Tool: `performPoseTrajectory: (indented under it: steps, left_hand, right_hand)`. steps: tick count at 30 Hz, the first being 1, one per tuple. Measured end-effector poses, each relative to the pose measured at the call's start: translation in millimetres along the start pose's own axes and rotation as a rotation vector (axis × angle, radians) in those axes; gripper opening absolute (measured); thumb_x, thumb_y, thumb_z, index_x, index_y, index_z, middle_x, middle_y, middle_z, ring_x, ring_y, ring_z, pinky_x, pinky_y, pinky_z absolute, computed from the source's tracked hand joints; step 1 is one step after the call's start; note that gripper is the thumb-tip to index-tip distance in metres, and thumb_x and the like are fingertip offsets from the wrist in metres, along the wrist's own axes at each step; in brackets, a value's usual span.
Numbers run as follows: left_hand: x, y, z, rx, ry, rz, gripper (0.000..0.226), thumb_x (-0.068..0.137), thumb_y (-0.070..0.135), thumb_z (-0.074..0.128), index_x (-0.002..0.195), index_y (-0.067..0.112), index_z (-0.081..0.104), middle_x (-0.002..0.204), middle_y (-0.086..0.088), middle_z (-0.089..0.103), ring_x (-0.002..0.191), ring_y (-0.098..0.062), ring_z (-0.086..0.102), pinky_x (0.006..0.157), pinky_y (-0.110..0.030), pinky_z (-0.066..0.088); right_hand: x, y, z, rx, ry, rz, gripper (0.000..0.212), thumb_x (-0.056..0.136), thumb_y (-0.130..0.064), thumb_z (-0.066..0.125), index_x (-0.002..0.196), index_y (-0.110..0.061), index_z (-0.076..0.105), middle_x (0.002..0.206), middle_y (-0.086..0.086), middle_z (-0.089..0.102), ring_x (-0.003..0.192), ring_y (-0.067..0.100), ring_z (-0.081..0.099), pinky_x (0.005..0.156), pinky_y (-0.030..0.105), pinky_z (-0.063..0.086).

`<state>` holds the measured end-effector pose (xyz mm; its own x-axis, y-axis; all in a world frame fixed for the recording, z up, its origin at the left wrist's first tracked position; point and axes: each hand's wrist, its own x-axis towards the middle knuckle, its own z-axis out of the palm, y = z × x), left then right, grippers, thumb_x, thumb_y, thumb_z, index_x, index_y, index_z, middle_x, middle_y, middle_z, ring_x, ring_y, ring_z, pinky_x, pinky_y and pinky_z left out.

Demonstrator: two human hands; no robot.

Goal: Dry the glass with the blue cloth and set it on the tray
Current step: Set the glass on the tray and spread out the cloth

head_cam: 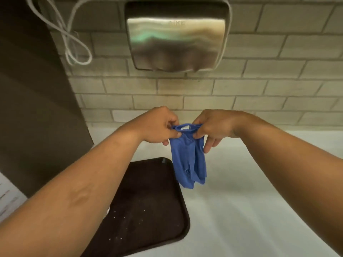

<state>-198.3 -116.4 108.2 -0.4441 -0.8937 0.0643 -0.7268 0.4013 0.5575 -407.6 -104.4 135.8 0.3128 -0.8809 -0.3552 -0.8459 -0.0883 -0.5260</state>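
Hands above the tray (163,216): left hand (157,127) and right hand (213,127) each pinch the blue cloth (189,160) in a closed grip, cloth hanging beyond the tray's far corner. Glass not visible; bunched cloth may dry poorly.

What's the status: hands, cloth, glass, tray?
Left hand and right hand pinch blue cloth, hanging. Tray bare. No glass in view.

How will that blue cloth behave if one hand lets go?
Probably floppy: the blue cloth hangs in limp folds below both hands' grip. Likely light, since the left hand and right hand hold it by fingertip pinches. It would likely swing and dangle over the brown tray.
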Motion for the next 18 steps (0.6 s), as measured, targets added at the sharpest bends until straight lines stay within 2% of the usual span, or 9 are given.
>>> performPoseTrajectory:
  steps: [2,4,6,10,12,13,15,16,18]
  left_hand:
    - [8.5,4.8,17.1,0.032,0.017,-0.002,0.009,0.094,0.014,0.079,0.092,0.005,0.078,0.079,-0.012,0.081,0.062,-0.015,0.078,0.058,-0.025,0.055]
    - [11.0,7.9,33.9,0.079,0.040,0.001,0.008,0.091,0.017,0.082,0.090,0.009,0.079,0.073,-0.003,0.078,0.060,-0.013,0.073,0.059,-0.025,0.052]
    - [4.4,11.8,54.5,0.166,-0.004,-0.001,0.008,0.086,0.024,0.085,0.089,0.018,0.081,0.079,0.005,0.077,0.070,-0.014,0.070,0.058,-0.025,0.049]
    - [-30.6,7.1,118.2,0.033,-0.659,-0.105,0.030,0.086,0.026,0.088,0.115,0.018,0.083,0.104,0.002,0.086,0.093,-0.015,0.080,0.086,-0.028,0.060]
    - [-48.8,-1.8,146.8,-0.183,-0.879,-0.238,0.022,0.091,0.019,0.085,0.112,0.014,0.082,0.092,0.001,0.087,0.082,-0.015,0.082,0.078,-0.027,0.062]
    - [-52.9,-6.1,160.6,-0.231,-0.839,-0.270,0.015,0.092,0.020,0.083,0.105,0.014,0.083,0.085,0.000,0.086,0.074,-0.011,0.081,0.074,-0.026,0.061]
    - [-48.6,-14.8,188.1,-0.093,-0.470,-0.279,0.015,0.089,0.028,0.084,0.098,0.016,0.080,0.088,-0.003,0.085,0.078,-0.009,0.078,0.078,-0.032,0.062]
    - [-43.1,-16.9,200.9,0.075,-0.293,-0.258,0.030,0.087,0.037,0.084,0.109,0.017,0.077,0.105,-0.005,0.084,0.098,-0.015,0.077,0.090,-0.038,0.061]
    - [-33.6,-15.7,226.7,0.381,-0.310,-0.280,0.095,0.077,0.062,0.082,0.152,0.015,0.050,0.162,-0.012,0.051,0.152,-0.031,0.042,0.122,-0.057,0.037]
  right_hand:
    - [3.8,18.6,3.0,0.003,0.036,0.009,0.018,0.098,-0.017,0.061,0.109,-0.018,0.075,0.107,0.007,0.080,0.085,0.024,0.082,0.089,0.043,0.062]
    - [3.7,36.1,9.1,-0.010,0.060,-0.009,0.016,0.096,-0.017,0.063,0.102,-0.017,0.077,0.101,0.005,0.081,0.086,0.020,0.081,0.091,0.043,0.060]
    - [-1.5,54.0,22.4,-0.107,0.014,-0.042,0.011,0.088,-0.019,0.067,0.087,-0.017,0.078,0.086,0.001,0.077,0.078,0.017,0.075,0.078,0.037,0.057]
    - [-21.2,93.6,74.2,-0.455,-0.328,0.004,0.012,0.080,-0.021,0.072,0.071,-0.014,0.073,0.068,-0.003,0.065,0.064,0.021,0.058,0.052,0.027,0.039]
    - [-27.5,117.2,101.6,-0.460,-0.412,0.013,0.026,0.080,-0.019,0.068,0.055,-0.016,0.059,0.051,-0.010,0.060,0.055,0.018,0.052,0.041,0.018,0.038]
    - [-26.0,128.0,113.9,-0.462,-0.384,-0.026,0.023,0.081,-0.018,0.064,0.059,-0.012,0.063,0.054,-0.012,0.065,0.057,0.021,0.054,0.044,0.018,0.042]
    - [-13.7,142.7,135.1,-0.384,-0.203,-0.127,0.017,0.082,-0.012,0.057,0.074,-0.005,0.071,0.071,0.001,0.073,0.070,0.029,0.061,0.061,0.032,0.053]
    - [-3.5,147.2,145.5,-0.292,-0.097,-0.159,0.015,0.082,-0.010,0.056,0.077,-0.004,0.069,0.076,0.008,0.072,0.073,0.030,0.062,0.065,0.038,0.052]
    - [17.3,150.9,167.1,-0.232,-0.029,-0.197,0.022,0.087,-0.012,0.058,0.106,-0.005,0.068,0.108,0.016,0.071,0.107,0.034,0.066,0.087,0.038,0.052]
